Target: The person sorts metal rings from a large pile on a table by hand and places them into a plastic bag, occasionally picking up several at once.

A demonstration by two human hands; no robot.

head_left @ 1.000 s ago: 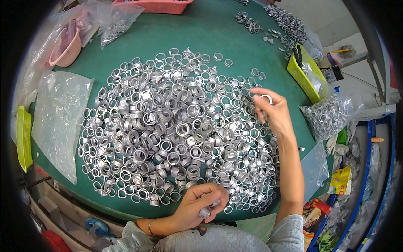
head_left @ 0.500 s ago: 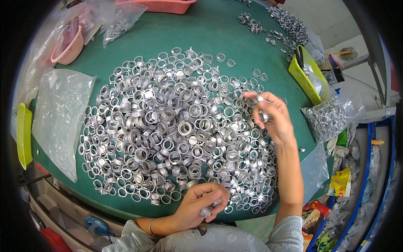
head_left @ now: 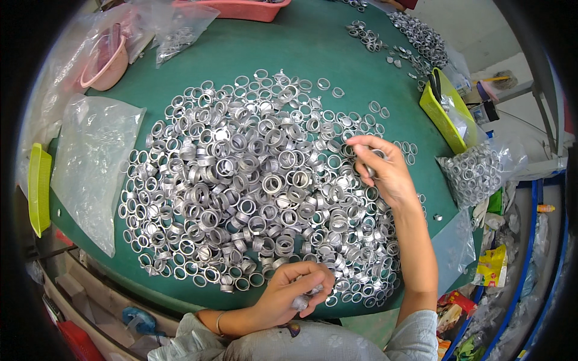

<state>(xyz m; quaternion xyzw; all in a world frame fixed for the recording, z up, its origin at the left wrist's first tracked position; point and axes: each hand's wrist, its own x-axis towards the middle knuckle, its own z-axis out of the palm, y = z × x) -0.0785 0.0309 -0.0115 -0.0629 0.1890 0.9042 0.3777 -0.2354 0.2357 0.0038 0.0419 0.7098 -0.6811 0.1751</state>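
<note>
Sorting silver rings on green table
Right hand [head_left: 385,171] at right edge of ring pile [head_left: 259,180], fingertips pinching a ring [head_left: 378,154], thumb + index closed on it; left hand [head_left: 295,295] near edge, fingers curled round a few rings [head_left: 301,301]; clear bags [head_left: 90,156] far left

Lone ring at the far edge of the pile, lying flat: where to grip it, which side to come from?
Take the ring from straight above, pinching across its rim or with one fingertip inside the bore. It lies flat on the green table, hole up, apart from its neighbours, so the wall is open all round.
</note>
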